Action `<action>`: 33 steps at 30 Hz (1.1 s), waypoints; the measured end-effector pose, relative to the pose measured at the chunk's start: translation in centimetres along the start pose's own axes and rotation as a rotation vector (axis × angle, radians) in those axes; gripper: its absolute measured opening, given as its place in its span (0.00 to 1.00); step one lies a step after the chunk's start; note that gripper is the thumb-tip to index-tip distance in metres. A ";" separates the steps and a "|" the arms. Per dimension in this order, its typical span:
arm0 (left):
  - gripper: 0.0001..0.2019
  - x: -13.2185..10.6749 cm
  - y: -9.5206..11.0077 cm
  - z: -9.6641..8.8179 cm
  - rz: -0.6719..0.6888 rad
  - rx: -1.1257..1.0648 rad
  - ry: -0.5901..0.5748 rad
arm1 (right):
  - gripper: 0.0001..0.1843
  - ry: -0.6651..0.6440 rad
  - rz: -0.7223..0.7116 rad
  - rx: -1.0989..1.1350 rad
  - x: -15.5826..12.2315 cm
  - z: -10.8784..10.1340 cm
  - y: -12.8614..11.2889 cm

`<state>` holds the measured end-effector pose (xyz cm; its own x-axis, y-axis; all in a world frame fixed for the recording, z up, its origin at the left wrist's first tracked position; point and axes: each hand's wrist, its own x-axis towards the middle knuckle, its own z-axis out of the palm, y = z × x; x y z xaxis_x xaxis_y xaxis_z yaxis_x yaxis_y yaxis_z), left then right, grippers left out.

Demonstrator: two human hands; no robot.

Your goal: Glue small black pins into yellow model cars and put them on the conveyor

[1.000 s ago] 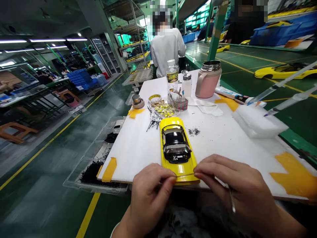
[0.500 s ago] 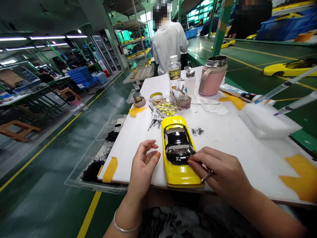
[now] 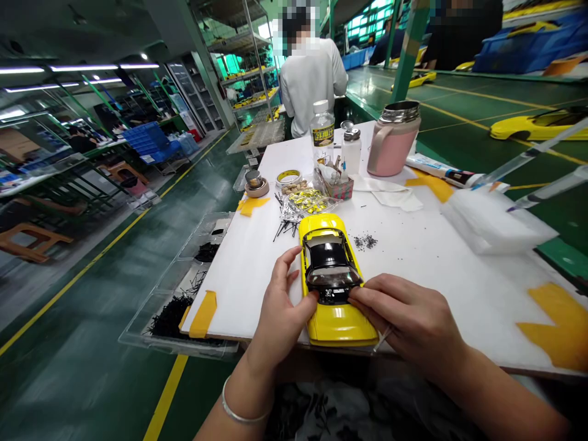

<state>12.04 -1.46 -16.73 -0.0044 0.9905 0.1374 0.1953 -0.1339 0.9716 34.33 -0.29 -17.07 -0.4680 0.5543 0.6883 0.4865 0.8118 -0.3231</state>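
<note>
A yellow model car (image 3: 339, 316) with a dark cabin lies lengthwise on the white board (image 3: 427, 257), its near end at the board's front edge. My left hand (image 3: 281, 306) rests beside the car's left flank with fingers apart and the thumb tip touching the body by the windscreen base. My right hand (image 3: 407, 318) is curled at the car's right flank, fingertips pressed to the body near the windscreen. A thin metal tool (image 3: 383, 337) sticks out from under its fingers.
Behind the car lie black pins (image 3: 283, 228), a bag of yellow parts (image 3: 307, 203), a tape roll (image 3: 288, 178), a bottle (image 3: 322, 131) and a pink flask (image 3: 392, 146). A clear tray (image 3: 184, 294) sits left, white foam (image 3: 496, 223) right. A person (image 3: 312, 76) stands beyond.
Both hands left the car's near edge and moved up to its windscreen area. My left hand, lifted open half a second ago, now touches the car's left side.
</note>
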 end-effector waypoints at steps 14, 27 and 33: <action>0.31 -0.1 -0.3 0.5 0.017 -0.001 0.007 | 0.08 0.020 0.094 0.036 -0.9 -1.5 0.4; 0.31 -0.1 -0.9 0.2 0.007 -0.061 -0.011 | 0.10 -0.139 0.070 0.083 -0.9 -1.4 0.9; 0.35 0.1 -0.4 0.2 0.029 -0.022 -0.025 | 0.11 -0.148 0.079 0.158 -1.1 -1.0 1.7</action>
<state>12.15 -1.28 -17.15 0.0252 0.9867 0.1606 0.1734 -0.1625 0.9713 36.34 0.31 -17.71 -0.5423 0.6284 0.5577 0.4095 0.7773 -0.4777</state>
